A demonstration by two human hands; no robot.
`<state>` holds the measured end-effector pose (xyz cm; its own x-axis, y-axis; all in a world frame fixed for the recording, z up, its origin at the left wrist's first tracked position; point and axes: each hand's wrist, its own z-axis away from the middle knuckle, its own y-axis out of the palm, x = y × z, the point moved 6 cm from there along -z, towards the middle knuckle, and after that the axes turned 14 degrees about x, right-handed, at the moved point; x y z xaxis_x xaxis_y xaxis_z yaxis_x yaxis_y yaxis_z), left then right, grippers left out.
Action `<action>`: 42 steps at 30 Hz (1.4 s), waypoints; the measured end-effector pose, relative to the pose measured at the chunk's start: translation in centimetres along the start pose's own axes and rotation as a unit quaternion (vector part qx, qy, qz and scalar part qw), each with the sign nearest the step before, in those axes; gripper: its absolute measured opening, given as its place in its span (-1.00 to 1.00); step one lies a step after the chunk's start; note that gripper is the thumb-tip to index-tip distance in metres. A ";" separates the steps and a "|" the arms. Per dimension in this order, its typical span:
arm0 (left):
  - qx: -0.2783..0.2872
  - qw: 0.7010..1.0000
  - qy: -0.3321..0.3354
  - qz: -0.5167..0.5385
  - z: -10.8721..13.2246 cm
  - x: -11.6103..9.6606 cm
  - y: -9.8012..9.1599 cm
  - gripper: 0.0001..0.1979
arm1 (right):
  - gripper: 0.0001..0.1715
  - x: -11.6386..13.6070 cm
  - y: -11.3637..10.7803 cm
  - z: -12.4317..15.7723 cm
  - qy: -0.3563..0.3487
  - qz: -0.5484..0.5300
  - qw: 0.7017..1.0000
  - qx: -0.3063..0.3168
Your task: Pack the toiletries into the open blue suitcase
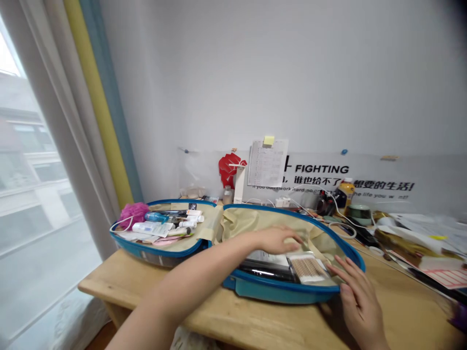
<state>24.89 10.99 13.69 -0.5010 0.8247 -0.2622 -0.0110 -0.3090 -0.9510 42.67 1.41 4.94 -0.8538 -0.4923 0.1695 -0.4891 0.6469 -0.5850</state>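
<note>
A blue-rimmed suitcase with beige lining lies unfolded on the wooden table. My left hand is over its right half, fingers stretched out and holding nothing that I can see. Just below that hand lie a clear pack of cotton swabs and a long glossy black item. At the right end of the suitcase, my right hand has its fingers spread, the tips at the rim and lining. The left half holds a purple bath puff, a blue bottle, white tubes and other small toiletries.
The wooden table carries papers, a yellow-labelled bottle, a green-lidded jar and white cables to the right. Behind the suitcase stands a white lamp. Curtains hang at the left.
</note>
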 end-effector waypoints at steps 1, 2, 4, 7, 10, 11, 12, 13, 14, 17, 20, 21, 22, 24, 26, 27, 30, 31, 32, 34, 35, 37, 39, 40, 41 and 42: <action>-0.038 0.999 -0.031 0.001 1.5 1.6 -1.1 -0.63 | -0.63 0.1 0.0 0.0 -0.002 0.000 1.000 0.000; -0.073 0.994 -0.077 -0.001 3.2 3.6 -2.1 -0.63 | -0.63 0.2 -0.1 -0.1 -0.004 -0.002 1.000 -0.003; -0.127 0.971 -0.201 -0.016 7.5 8.5 -3.7 -0.59 | -0.64 0.2 -0.1 -0.1 -0.005 -0.008 1.000 -0.010; -0.148 0.933 -0.327 -0.027 14.8 15.5 -4.3 -0.51 | -0.63 0.2 0.0 -0.1 0.002 -0.008 1.000 -0.009; -0.144 0.884 -0.444 -0.038 22.5 20.9 -3.5 -0.49 | -0.63 -0.1 0.0 0.0 0.009 -0.008 1.000 -0.007; -0.134 0.870 -0.473 -0.042 24.8 22.1 -3.0 -0.49 | -0.63 -0.1 0.0 0.0 0.010 -0.008 1.000 -0.006; -0.122 0.857 -0.499 -0.047 26.8 23.2 -2.4 -0.49 | -0.63 -0.1 0.0 0.0 0.010 -0.008 1.000 -0.004; -0.109 0.846 -0.520 -0.051 28.6 24.0 -1.9 -0.49 | -0.63 -0.1 0.0 0.0 0.010 -0.006 1.000 -0.001; -0.095 0.837 -0.536 -0.054 30.1 24.6 -1.4 -0.49 | -0.62 -0.1 0.0 0.0 0.008 -0.003 1.000 0.003; -0.051 0.824 -0.560 -0.061 32.8 25.8 -0.1 -0.48 | -0.62 0.0 -0.1 -0.1 0.001 0.008 1.000 0.002; -0.015 0.824 -0.563 -0.069 33.3 26.4 0.4 -0.47 | -0.62 0.2 -0.2 -0.2 -0.011 0.022 1.000 -0.006; -0.007 0.825 -0.561 -0.072 33.2 26.5 0.5 -0.47 | -0.62 0.3 -0.2 -0.2 -0.014 0.026 1.000 -0.006; -0.001 0.826 -0.559 -0.076 33.0 26.6 0.4 -0.47 | -0.62 0.4 -0.2 -0.2 -0.018 0.029 0.999 -0.005; 0.008 0.827 -0.556 -0.082 32.7 26.8 0.3 -0.50 | -0.63 0.5 -0.1 -0.2 -0.019 0.029 0.999 -0.006; 0.013 0.826 -0.557 -0.084 32.5 26.9 0.2 -0.55 | -0.64 0.4 -0.1 -0.1 -0.016 0.023 1.000 -0.011; 0.012 0.825 -0.558 -0.084 32.4 26.9 0.2 -0.57 | -0.64 0.4 -0.1 -0.1 -0.014 0.021 1.000 -0.012; -0.002 0.824 -0.560 -0.083 32.5 26.5 0.1 -0.60 | -0.62 0.3 0.0 -0.1 -0.011 0.015 1.000 -0.010; -0.012 0.826 -0.557 -0.084 32.5 26.2 -0.1 -0.60 | -0.62 0.3 0.0 -0.1 -0.008 0.013 1.000 -0.008; -0.024 0.829 -0.551 -0.086 32.2 25.9 -0.3 -0.59 | -0.62 0.2 0.0 -0.1 -0.004 0.009 1.000 -0.007; -0.055 0.841 -0.530 -0.091 31.0 24.8 -1.2 -0.57 | -0.62 0.1 -0.1 -0.1 0.006 0.001 1.000 -0.005; -0.070 0.850 -0.514 -0.093 29.9 24.1 -1.8 -0.55 | -0.62 0.1 -0.1 -0.1 0.010 -0.001 1.000 -0.003; -0.095 0.873 -0.469 -0.095 26.7 22.3 -3.2 -0.50 | -0.62 0.2 -0.1 -0.1 0.010 0.001 1.000 -0.004; -0.107 0.901 -0.410 -0.092 22.4 19.9 -4.4 -0.46 | -0.62 0.3 -0.1 0.0 0.003 0.009 1.000 -0.005; -0.104 0.917 -0.376 -0.088 19.9 18.5 -4.8 -0.44 | -0.62 0.3 -0.1 0.0 -0.001 0.013 1.000 -0.005; -0.097 0.930 -0.344 -0.082 17.3 17.2 -5.0 -0.44 | -0.62 0.3 -0.1 0.0 -0.003 0.016 1.000 -0.003; -0.084 0.942 -0.315 -0.074 14.6 15.9 -5.0 -0.44 | -0.62 0.3 -0.1 0.0 -0.002 0.017 1.000 -0.002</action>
<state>4.35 18.71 16.69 -0.9195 0.3922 -0.0252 -0.0105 -0.0885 -0.9960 42.48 1.19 5.03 -0.8692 -0.4725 0.1458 -0.4605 0.6657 -0.5872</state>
